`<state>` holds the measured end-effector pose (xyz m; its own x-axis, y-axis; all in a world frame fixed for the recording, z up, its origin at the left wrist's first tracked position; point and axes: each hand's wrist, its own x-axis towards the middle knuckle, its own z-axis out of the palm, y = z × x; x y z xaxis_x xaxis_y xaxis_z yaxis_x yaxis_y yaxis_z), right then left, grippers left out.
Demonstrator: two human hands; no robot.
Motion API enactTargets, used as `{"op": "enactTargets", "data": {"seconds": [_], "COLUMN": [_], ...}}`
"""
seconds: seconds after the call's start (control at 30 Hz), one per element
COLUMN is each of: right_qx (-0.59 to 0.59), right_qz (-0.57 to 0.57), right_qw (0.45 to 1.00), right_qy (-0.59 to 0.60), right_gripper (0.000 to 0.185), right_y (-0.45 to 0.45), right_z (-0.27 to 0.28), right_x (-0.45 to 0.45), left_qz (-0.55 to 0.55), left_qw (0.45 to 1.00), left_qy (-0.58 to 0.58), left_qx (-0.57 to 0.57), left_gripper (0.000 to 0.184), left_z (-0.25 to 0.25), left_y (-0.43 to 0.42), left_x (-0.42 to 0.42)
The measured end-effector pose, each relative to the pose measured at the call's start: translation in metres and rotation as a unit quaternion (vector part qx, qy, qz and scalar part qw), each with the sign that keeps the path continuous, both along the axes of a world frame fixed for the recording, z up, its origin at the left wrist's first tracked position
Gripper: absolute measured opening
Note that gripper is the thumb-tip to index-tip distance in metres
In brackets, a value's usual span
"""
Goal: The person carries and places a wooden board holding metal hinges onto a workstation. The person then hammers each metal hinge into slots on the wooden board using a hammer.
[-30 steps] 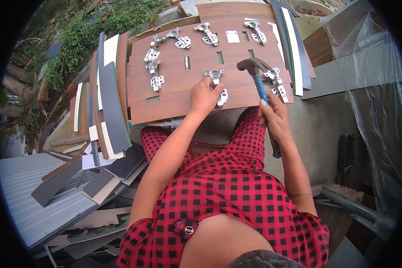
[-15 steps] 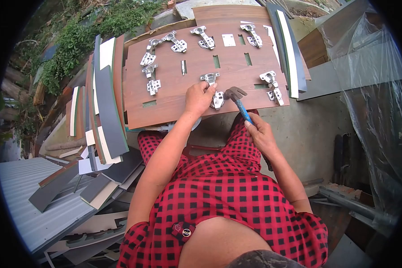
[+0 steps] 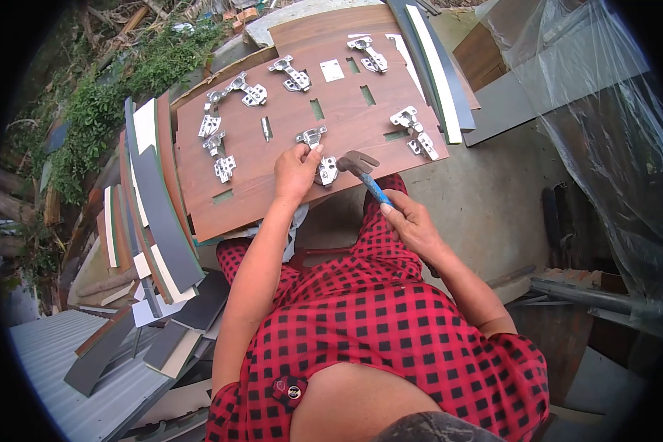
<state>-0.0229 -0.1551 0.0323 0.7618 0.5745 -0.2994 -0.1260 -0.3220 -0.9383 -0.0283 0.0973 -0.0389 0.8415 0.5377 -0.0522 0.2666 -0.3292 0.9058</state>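
Note:
My left hand (image 3: 296, 175) is closed on a silver cabinet hinge (image 3: 327, 171) near the front edge of the brown wood board (image 3: 287, 118). Its fingers hide the hinge's middle; the cup end shows above them and the plate end below. In my right hand (image 3: 415, 222) is a claw hammer (image 3: 378, 190), gripped by its blue handle. The rusty hammer head is just right of the hinge's plate end. To the right lies another hinge (image 3: 415, 132), and several more are spread over the left and far parts of the board.
The board has cut slots and carries a white square plate (image 3: 331, 71) and a small metal piece (image 3: 266, 129). Stacked panel strips (image 3: 162, 206) stand along its left, more strips (image 3: 438, 81) along its right. Clear plastic sheeting (image 3: 589, 140) hangs at right.
The camera view has turned, so the board appears shifted left and tilted. My left hand stays on the same hinge, and the hammer remains close beside it.

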Motion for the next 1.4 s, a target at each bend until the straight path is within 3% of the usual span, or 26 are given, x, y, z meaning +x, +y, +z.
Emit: {"op": "enactTargets", "data": {"seconds": [0.1,0.3,0.43,0.53,0.63,0.9,1.13,1.27,1.4], "right_qx": [-0.064,0.007,0.006,-0.051,-0.019,-0.048,0.037,-0.008,-0.013], "right_qz": [0.038,0.004,0.008,0.048,0.017,0.034,-0.017,0.005,-0.006], "right_qw": [0.996,1.000,0.997,0.991,1.000,0.997,0.997,0.997,0.999], "right_qy": [-0.048,-0.019,-0.073,-0.110,-0.004,-0.041,-0.059,-0.080,-0.042], "right_gripper": [0.027,0.028,0.029,0.030,0.029,0.030,0.030,0.034,0.033], "right_y": [-0.002,0.006,0.007,0.011,0.016,0.024,0.052,0.058,0.058], "right_z": [-0.010,0.001,-0.012,-0.014,0.005,-0.009,-0.002,-0.027,-0.014], "right_x": [0.003,0.003,0.008,0.014,0.008,0.024,0.042,0.053,0.050], "left_qz": [0.004,0.009,0.006,-0.002,0.009,-0.001,-0.013,-0.017,-0.026], "left_qw": [1.000,1.000,1.000,0.999,0.999,0.997,0.995,0.995,0.994], "left_qy": [0.014,0.005,0.003,0.023,0.012,0.032,0.036,0.044,0.039], "left_qx": [0.007,0.012,-0.009,0.038,0.028,0.072,0.095,0.094,0.094], "left_gripper": [0.036,0.036,0.037,0.038,0.038,0.037,0.037,0.038,0.038], "left_z": [-0.001,-0.004,-0.003,-0.002,0.003,0.009,0.012,0.015,0.009], "left_y": [0.001,0.001,0.001,0.002,0.000,-0.001,-0.001,-0.001,0.001], "left_x": [0.000,0.000,0.000,0.000,-0.001,0.001,-0.001,-0.001,0.001]}}
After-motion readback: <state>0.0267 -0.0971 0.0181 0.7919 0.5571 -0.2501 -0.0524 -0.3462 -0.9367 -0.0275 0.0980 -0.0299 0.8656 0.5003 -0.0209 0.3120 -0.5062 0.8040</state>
